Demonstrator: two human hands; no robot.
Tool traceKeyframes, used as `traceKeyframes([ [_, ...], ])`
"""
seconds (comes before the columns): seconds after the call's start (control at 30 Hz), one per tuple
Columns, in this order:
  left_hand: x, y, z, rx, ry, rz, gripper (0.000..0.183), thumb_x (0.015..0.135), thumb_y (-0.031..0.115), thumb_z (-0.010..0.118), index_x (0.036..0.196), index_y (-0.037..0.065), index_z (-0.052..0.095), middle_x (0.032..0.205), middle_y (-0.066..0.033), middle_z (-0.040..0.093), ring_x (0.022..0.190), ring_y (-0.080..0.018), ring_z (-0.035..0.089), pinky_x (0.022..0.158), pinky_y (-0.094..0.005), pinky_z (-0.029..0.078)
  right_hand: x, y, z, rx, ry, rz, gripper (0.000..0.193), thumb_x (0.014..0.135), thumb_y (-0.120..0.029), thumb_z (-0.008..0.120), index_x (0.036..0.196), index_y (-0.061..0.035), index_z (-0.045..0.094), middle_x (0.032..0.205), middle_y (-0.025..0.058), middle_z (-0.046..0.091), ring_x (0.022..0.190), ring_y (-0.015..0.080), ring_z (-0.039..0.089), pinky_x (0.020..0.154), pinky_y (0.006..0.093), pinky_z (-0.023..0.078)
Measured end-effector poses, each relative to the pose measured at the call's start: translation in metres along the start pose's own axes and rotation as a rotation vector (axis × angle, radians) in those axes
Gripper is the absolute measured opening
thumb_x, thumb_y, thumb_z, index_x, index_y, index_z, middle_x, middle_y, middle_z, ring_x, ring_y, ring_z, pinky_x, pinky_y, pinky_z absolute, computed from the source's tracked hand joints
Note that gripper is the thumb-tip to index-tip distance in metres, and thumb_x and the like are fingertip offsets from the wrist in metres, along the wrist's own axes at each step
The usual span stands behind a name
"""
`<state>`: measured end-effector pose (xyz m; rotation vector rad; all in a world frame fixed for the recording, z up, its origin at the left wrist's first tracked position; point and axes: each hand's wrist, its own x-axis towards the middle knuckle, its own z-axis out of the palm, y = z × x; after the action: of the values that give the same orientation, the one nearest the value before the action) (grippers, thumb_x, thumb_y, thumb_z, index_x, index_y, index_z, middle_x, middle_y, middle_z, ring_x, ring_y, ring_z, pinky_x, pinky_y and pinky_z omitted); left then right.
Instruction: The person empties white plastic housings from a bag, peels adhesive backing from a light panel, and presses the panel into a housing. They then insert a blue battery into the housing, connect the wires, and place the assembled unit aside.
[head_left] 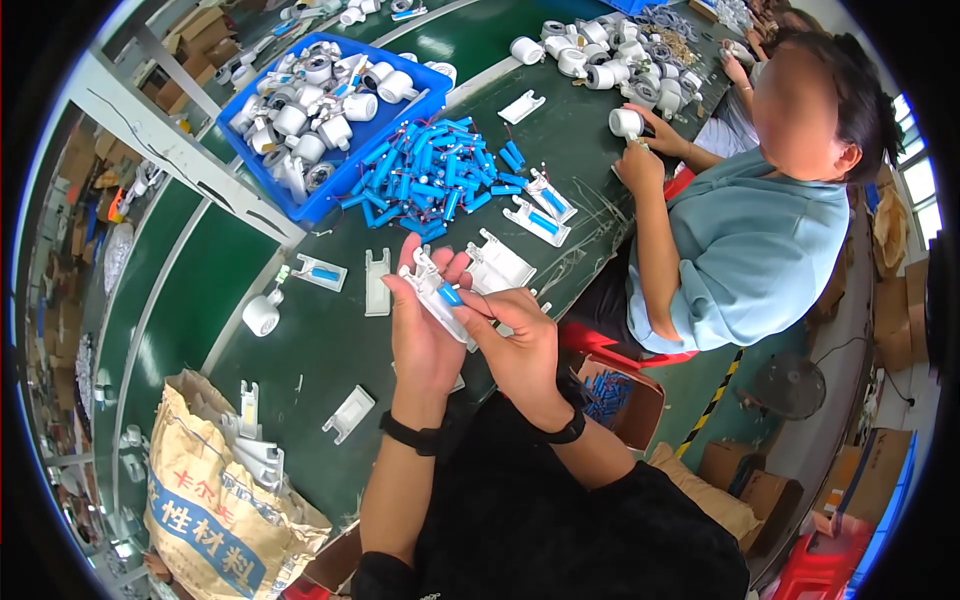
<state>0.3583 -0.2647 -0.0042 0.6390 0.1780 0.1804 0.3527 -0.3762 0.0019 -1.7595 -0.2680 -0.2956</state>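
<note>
A white plastic housing (424, 272) rests across the upturned palm of my left hand (420, 345), steadied by its thumb and fingers. Partly inside that housing lies a small blue cylindrical battery (449, 294). The thumb and fingers of my right hand (524, 345) are closed at the battery's near end; what exactly they pinch there is partly hidden. Just beyond my hands, several white housings (497, 265) lie on the green table. A heap of blue batteries with thin wires (425, 175) is piled farther away.
A blue bin (290, 208) of white round lamp heads stands at the far left. One white lamp head (262, 314) lies nearer. A paper sack (190, 480) with white parts sits at the near left. On the right, a co-worker (740, 250) holds another lamp head (626, 123).
</note>
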Motion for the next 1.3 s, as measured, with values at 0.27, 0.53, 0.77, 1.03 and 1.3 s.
traceKeyframes([
  [0.27, -0.003, -0.001, -0.007, -0.008, 0.001, 0.031, 0.067, 0.104, 0.053, 0.04, 0.154, 0.008, 0.03, 0.131, -0.0113, 0.054, 0.129, -0.0258, 0.051, 0.113, -0.0407, 0.038, 0.001, -0.011, 0.009, -0.166, -0.014, -0.1, 0.015, 0.081, -0.008, 0.079, 0.096, -0.0038, 0.078, 0.08, 0.0069, 0.07, 0.076, 0.022, 0.06, 0.069, 0.0318, 0.048],
  [0.53, 0.004, 0.008, -0.008, -0.03, -0.174, 0.046, 0.064, 0.106, 0.051, 0.036, 0.15, 0.006, 0.032, 0.136, -0.015, 0.055, 0.142, -0.0312, 0.039, 0.122, -0.044, 0.026, 0.0, -0.012, 0.007, -0.163, -0.01, -0.15, 0.017, 0.082, -0.007, 0.078, 0.099, -0.0052, 0.079, 0.088, 0.0055, 0.07, 0.083, 0.0212, 0.06, 0.072, 0.0313, 0.048],
  [0.77, -0.003, -0.003, 0.001, -0.18, -0.22, 0.053, 0.054, 0.109, 0.046, 0.028, 0.145, 0.006, 0.037, 0.125, -0.0156, 0.06, 0.143, -0.0353, 0.039, 0.124, -0.0465, 0.021, -0.012, -0.011, 0.007, -0.238, 0.077, -0.214, 0.023, 0.079, -0.002, 0.08, 0.101, -0.0049, 0.079, 0.085, 0.0036, 0.067, 0.08, 0.0199, 0.056, 0.072, 0.0301, 0.047],
  [1.03, -0.013, 0.011, 0.024, 0.114, -0.119, -0.026, 0.065, 0.109, 0.047, 0.031, 0.155, 0.001, 0.026, 0.149, -0.0215, 0.046, 0.147, -0.0297, 0.033, 0.124, -0.0436, 0.016, -0.015, 0.007, -0.006, -0.203, 0.009, -0.136, 0.022, 0.079, -0.002, 0.08, 0.101, -0.0035, 0.078, 0.084, 0.0064, 0.067, 0.078, 0.0197, 0.058, 0.069, 0.0287, 0.047],
  [1.3, -0.092, 0.082, -0.031, 0.969, 0.113, 0.353, 0.041, 0.103, 0.005, 0.048, 0.142, -0.006, 0.047, 0.147, -0.0202, 0.05, 0.137, -0.0285, 0.049, 0.117, -0.0413, 0.035, 0.04, 0.062, -0.096, -0.681, 0.222, -0.064, 0.017, 0.084, -0.004, 0.075, 0.1, -0.0018, 0.075, 0.091, 0.0138, 0.069, 0.081, 0.0258, 0.064, 0.074, 0.0349, 0.052],
])
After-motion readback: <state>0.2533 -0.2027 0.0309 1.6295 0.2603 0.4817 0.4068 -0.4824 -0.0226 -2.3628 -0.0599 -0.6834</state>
